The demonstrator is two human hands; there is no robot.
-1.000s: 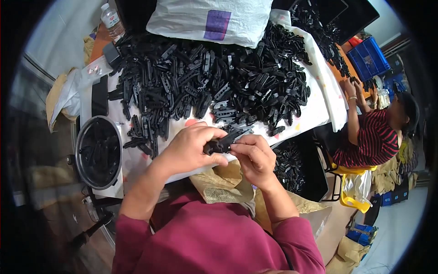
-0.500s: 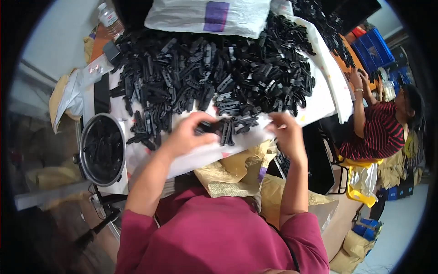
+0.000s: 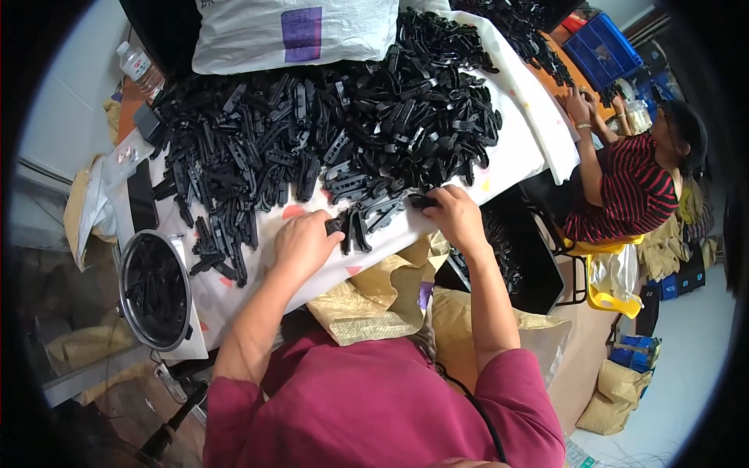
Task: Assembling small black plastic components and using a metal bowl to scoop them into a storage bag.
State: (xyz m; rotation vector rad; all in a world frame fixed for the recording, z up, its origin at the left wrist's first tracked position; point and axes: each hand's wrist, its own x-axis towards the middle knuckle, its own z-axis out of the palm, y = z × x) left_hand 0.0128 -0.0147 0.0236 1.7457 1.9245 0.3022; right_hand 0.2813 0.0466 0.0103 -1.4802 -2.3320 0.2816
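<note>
My left hand (image 3: 303,248) rests at the table's near edge, its fingers closed on a short black plastic part (image 3: 334,226). Right beside those fingertips, a few slim black plastic pieces (image 3: 356,232) stand and lean on the white cover. With its thumb and fingers pinched together, my right hand (image 3: 459,220) grips another small black plastic part (image 3: 422,200). Between the hands and just beyond lie grey-black slotted strips (image 3: 351,186). Farther back spreads a heap of long slotted pieces (image 3: 257,140), joined on the right by a heap of curved black pieces (image 3: 429,117).
A silver-rimmed round pan (image 3: 189,285) of black parts stands at left. Behind the heaps lie a white sack (image 3: 234,39) and a bottle (image 3: 140,66). A gold sack (image 3: 363,316) covers my lap; a black crate (image 3: 538,273) sits lower right. A co-worker (image 3: 628,183) sits at right.
The view has swung, so the table sits farther left in the picture. My right hand, blurred before with no part visible in it, now pinches one. Left hand stays by the slim pieces.
</note>
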